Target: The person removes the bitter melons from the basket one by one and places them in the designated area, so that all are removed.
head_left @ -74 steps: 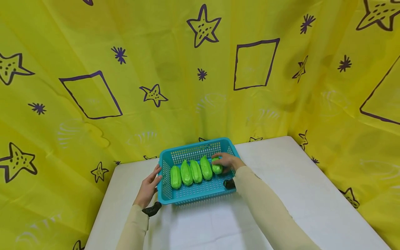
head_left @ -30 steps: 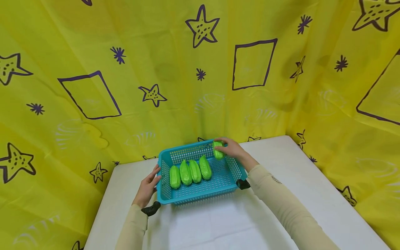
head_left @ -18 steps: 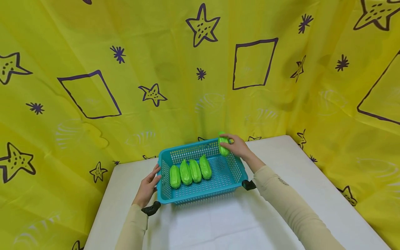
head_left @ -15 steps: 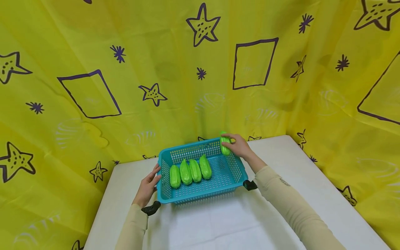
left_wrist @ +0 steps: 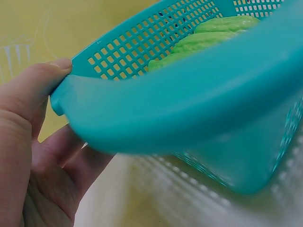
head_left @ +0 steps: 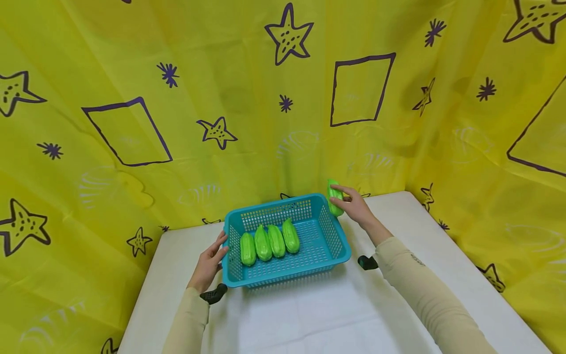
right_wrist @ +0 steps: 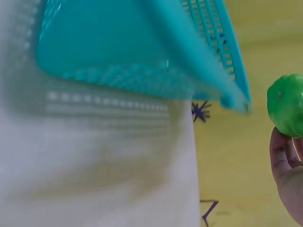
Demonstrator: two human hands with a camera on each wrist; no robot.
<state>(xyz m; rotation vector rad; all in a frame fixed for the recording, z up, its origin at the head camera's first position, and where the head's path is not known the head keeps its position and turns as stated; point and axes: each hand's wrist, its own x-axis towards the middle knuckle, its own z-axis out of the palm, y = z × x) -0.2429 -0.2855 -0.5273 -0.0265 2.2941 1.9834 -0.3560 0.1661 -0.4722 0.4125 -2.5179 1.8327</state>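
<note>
A blue plastic basket (head_left: 283, 280) with perforated walls stands on the white table. Several green bitter melons (head_left: 276, 242) lie side by side in its left half. My left hand (head_left: 208, 265) grips the basket's left rim; in the left wrist view its thumb (left_wrist: 59, 65) lies on the rim and its fingers pass underneath. My right hand (head_left: 357, 205) pinches another bitter melon (head_left: 336, 199) between thumb and fingers, just outside the basket's back right corner. In the right wrist view this bitter melon (right_wrist: 288, 106) shows end-on, apart from the basket's rim.
A yellow curtain (head_left: 247, 167) with dark stars and squares hangs behind and on both sides. The white table (head_left: 376, 305) runs forward and right of the basket. Dark wrist-camera mounts stick out at the left wrist (head_left: 214, 294) and the right wrist (head_left: 368, 263).
My right hand has lifted one bitter melon from the basket's right side, then carried it up and right past the back right corner. My left hand stays at the left rim.
</note>
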